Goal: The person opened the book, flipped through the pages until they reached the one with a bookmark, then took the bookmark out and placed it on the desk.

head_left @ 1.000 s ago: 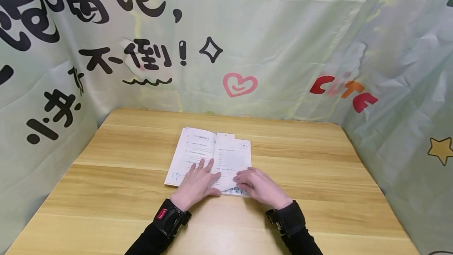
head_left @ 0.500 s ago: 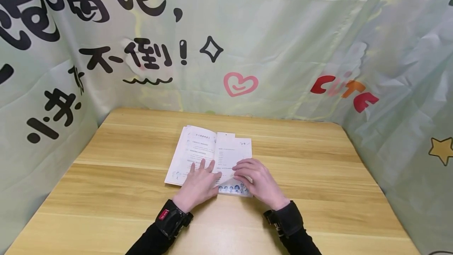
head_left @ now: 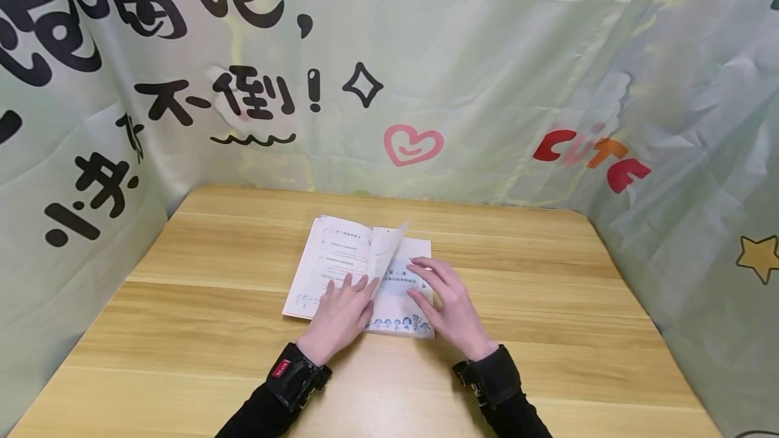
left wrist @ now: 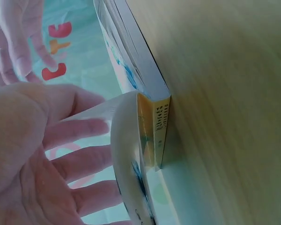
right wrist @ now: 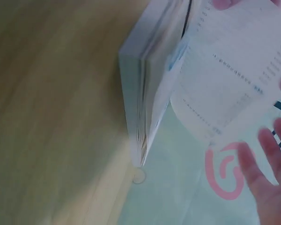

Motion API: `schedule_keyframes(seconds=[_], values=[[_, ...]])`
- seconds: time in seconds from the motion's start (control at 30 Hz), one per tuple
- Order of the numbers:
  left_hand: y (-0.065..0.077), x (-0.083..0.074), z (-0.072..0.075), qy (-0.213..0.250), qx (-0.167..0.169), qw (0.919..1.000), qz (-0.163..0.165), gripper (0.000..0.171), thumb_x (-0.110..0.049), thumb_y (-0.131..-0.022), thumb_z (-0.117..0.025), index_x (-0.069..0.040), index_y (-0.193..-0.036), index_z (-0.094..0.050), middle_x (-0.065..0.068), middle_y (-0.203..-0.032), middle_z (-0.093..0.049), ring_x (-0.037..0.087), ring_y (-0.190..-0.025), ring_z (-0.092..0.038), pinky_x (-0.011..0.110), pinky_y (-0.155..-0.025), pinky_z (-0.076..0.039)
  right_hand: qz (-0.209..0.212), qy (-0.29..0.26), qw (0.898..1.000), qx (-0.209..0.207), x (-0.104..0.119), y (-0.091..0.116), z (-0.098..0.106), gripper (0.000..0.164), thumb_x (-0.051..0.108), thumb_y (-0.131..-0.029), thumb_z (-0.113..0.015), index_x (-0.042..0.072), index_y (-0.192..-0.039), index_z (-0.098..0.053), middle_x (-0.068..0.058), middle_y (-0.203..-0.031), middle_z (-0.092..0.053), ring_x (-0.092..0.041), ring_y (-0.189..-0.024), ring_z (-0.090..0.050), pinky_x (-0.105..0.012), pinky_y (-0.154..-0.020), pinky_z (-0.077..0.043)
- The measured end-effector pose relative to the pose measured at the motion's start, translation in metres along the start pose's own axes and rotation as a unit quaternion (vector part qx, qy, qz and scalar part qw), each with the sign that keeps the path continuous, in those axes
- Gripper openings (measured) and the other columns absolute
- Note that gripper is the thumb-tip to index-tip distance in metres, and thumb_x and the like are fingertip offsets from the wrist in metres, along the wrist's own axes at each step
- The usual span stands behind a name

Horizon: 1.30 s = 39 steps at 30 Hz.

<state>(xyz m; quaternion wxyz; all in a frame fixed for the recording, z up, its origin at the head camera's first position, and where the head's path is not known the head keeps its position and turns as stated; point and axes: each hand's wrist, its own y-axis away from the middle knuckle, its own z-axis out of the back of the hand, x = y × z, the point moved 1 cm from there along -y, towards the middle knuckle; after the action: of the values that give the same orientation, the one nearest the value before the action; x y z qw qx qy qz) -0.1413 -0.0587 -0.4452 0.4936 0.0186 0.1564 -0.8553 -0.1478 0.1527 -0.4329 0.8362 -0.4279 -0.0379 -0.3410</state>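
An opened book [head_left: 341, 249] lies on the table in the head view; its yellow spine shows in the left wrist view. Over the gutter one page [head_left: 387, 247] stands up, curling leftward, with printed lines seen through it in the right wrist view. My left hand [head_left: 339, 316] rests on the lower left page with fingers spread and straight, its thumb side by the raised page. Above the right-hand page [head_left: 395, 303], which bears a blue title patch and a row of small blue figures, hovers my right hand [head_left: 452, 306]. Its fingers are loosely bent and apart, holding nothing.
The wooden table [head_left: 548, 330] extends around the book on all sides. Behind it and along both sides hangs a pale green printed cloth [head_left: 487, 73]. Black wrist straps [head_left: 295, 377] sit over both dark sleeves.
The right-hand page has lifted and swung left, uncovering the page with the blue title patch. My right hand has let go of it, its fingers spreading. The left hand has barely moved.
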Motion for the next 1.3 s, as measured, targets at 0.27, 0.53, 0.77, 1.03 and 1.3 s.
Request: schedule_keyframes(seconds=[0.27,0.53,0.77,1.03,1.3], values=[[-0.002,0.003,0.005,0.054,-0.088,0.9940,0.035,0.073,-0.004,-0.082,-0.066,-0.009,-0.148,-0.037,0.017,-0.108,-0.070,0.033,-0.079,-0.066,0.046,-0.060,-0.057,-0.074,0.004,0.984,0.160,0.000,0.007,-0.005,0.052,0.023,-0.080,-0.075,0.009,-0.128,-0.060,-0.013,-0.139,-0.048,-0.026,-0.128,-0.042,-0.051,-0.103,-0.041],[-0.003,0.007,0.010,-0.042,-0.135,0.9897,0.022,0.102,0.016,-0.063,-0.068,-0.011,-0.152,-0.027,0.021,-0.155,-0.023,0.041,-0.132,-0.034,0.047,-0.084,-0.055,-0.088,0.006,0.953,0.291,-0.002,0.017,-0.008,0.073,0.038,-0.073,-0.078,0.007,-0.135,-0.055,-0.019,-0.150,-0.035,-0.034,-0.138,-0.027,-0.057,-0.108,-0.029],[-0.002,0.013,0.009,-0.096,-0.121,0.9880,0.014,0.088,0.013,-0.060,-0.070,-0.007,-0.142,-0.046,0.022,-0.156,-0.020,0.038,-0.142,-0.009,0.060,-0.113,-0.013,-0.097,0.008,0.940,0.328,-0.002,0.019,-0.007,0.062,0.029,-0.077,-0.077,0.003,-0.131,-0.059,-0.021,-0.148,-0.039,-0.038,-0.136,-0.029,-0.057,-0.109,-0.029],[0.000,0.009,0.003,-0.045,0.003,0.9987,-0.024,0.064,0.013,-0.073,-0.064,-0.008,-0.133,-0.057,0.014,-0.146,-0.043,0.033,-0.136,-0.031,0.059,-0.113,-0.017,-0.103,0.005,0.936,0.337,-0.003,0.018,-0.005,0.055,0.027,-0.079,-0.075,0.004,-0.128,-0.062,-0.020,-0.144,-0.044,-0.037,-0.134,-0.032,-0.056,-0.108,-0.031],[0.005,0.003,0.001,-0.015,0.064,0.9978,0.001,0.043,-0.019,-0.092,-0.059,-0.013,-0.134,-0.057,0.012,-0.145,-0.046,0.043,-0.132,-0.033,0.073,-0.100,-0.026,-0.099,-0.010,0.934,0.342,-0.001,0.015,-0.001,0.039,0.028,-0.084,-0.071,0.005,-0.115,-0.070,-0.019,-0.139,-0.050,-0.037,-0.132,-0.037,-0.058,-0.107,-0.032]])
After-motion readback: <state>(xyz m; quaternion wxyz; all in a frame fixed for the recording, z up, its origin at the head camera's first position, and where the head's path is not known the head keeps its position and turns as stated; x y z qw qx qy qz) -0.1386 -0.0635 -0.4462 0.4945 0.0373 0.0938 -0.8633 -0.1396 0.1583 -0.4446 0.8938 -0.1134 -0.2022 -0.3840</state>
